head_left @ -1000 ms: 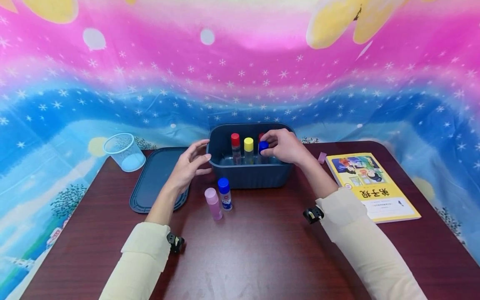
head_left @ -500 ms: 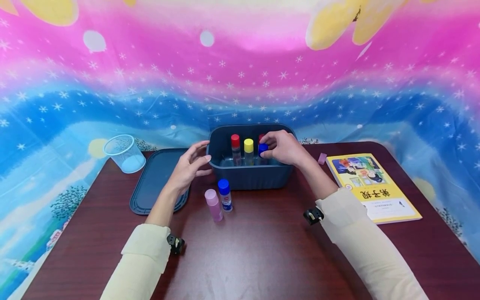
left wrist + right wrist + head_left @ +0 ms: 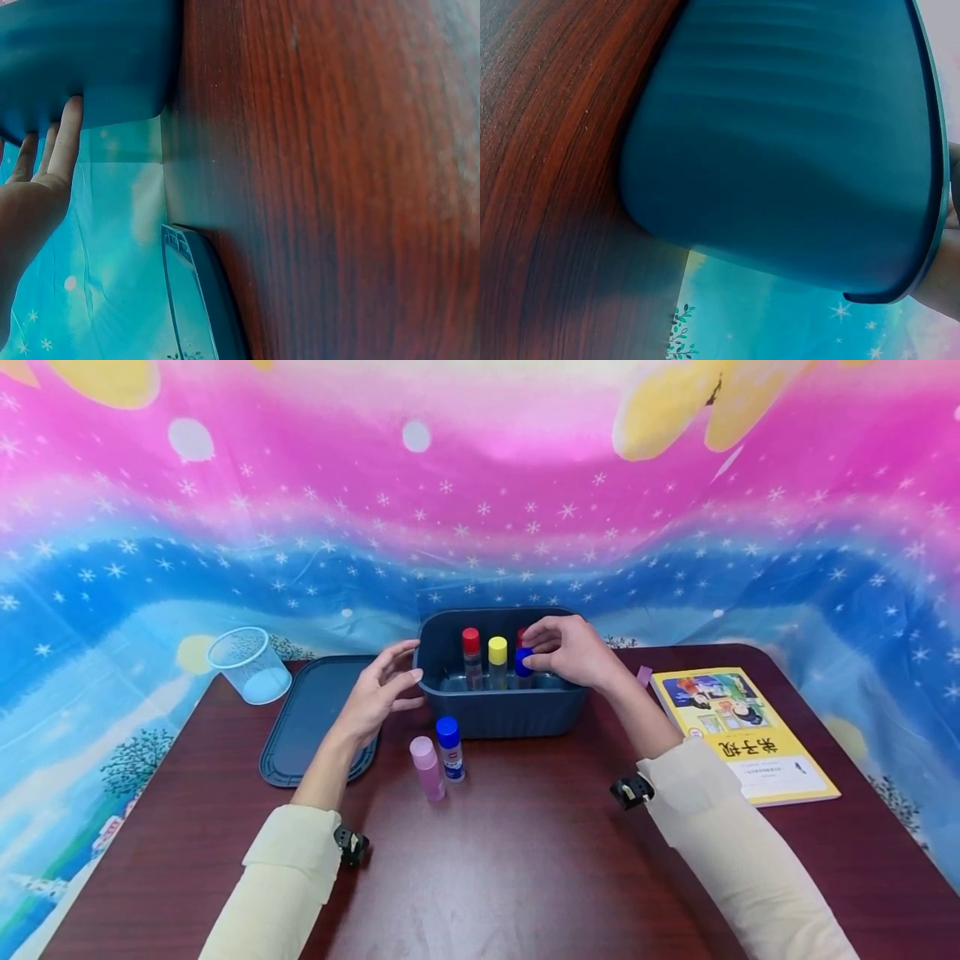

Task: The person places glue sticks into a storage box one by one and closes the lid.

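Observation:
A dark blue plastic bin (image 3: 502,714) stands at the back of the table. My left hand (image 3: 375,689) rests its extended fingers against the bin's left side, thumb at the rim; the left wrist view shows those fingers (image 3: 69,139) on the wall. Over the bin's right part, my right hand (image 3: 573,652) pinches the blue cap of a glue stick (image 3: 522,662) standing inside. Beside it are a yellow-capped stick (image 3: 497,652) and a red-capped stick (image 3: 471,647). Another red cap (image 3: 521,633) is partly hidden behind my right fingers. The right wrist view mostly shows the bin's outer wall (image 3: 780,165).
A pink tube (image 3: 427,768) and another blue-capped glue stick (image 3: 451,752) stand in front of the bin. A dark lid (image 3: 311,718) and a light blue mesh cup (image 3: 250,668) are at left. At right lie a yellow book (image 3: 750,735) and a small pink piece (image 3: 644,676).
The blue-capped glue stick in the bin has shifted slightly down and left. My right hand has moved a little to the right; my left hand stays at the bin's side.

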A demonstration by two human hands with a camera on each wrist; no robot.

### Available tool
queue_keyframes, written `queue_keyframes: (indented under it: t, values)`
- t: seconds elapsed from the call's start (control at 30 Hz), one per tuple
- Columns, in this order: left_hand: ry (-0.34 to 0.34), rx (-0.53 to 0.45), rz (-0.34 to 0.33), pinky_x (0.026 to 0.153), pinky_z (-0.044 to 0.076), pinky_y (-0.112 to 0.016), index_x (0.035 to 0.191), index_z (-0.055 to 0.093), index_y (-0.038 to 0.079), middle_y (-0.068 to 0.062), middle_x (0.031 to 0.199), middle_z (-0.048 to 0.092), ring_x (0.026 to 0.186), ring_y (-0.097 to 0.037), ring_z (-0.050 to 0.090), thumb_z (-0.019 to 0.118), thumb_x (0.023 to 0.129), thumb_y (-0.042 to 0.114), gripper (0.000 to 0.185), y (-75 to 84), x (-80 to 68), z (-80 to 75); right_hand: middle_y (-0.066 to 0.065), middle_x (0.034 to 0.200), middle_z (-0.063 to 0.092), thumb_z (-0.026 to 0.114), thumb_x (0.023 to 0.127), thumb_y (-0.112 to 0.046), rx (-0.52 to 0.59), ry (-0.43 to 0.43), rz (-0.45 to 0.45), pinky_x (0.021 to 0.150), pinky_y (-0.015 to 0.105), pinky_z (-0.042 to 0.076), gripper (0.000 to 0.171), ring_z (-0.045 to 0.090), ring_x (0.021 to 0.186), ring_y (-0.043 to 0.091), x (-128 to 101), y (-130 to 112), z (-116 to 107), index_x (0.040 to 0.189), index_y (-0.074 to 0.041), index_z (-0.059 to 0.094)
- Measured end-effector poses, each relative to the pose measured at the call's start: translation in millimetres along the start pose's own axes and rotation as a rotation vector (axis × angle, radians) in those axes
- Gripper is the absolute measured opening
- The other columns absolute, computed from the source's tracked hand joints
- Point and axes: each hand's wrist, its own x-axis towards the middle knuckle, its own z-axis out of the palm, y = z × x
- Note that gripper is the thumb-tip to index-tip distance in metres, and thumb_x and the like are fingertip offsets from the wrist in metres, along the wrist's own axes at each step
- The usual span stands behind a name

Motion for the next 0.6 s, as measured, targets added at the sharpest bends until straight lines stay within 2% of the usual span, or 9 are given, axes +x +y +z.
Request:
queue_keyframes:
  t: [0.4, 0.6]
  values:
    - [-0.008, -0.015, 0.006, 0.096, 0.052, -0.058, 0.155, 0.039, 0.012, -0.013, 0.156, 0.04, 0.138, -0.035, 0.043, 0.06, 0.103, 0.021, 0.057, 1.1, -1.4, 0.4, 0.018, 0.122, 0.068, 0.072, 0.094, -0.006, 0.01, 0.06, -0.075, 0.098, 0.046, 0.053, 0.033, 0.065, 0.111, 0.029, -9, -10, -3, 0.126, 0.001, 0.065]
    - [-0.004, -0.014, 0.004, 0.095, 0.052, -0.058, 0.155, 0.039, 0.012, -0.014, 0.154, 0.041, 0.137, -0.035, 0.045, 0.061, 0.102, 0.023, 0.058, 0.9, -1.6, 0.2, 0.013, 0.118, 0.07, 0.073, 0.095, -0.014, -0.012, 0.098, -0.1, 0.095, 0.046, 0.054, 0.032, 0.066, 0.109, 0.026, -17, -17, -1, 0.124, -0.002, 0.067]
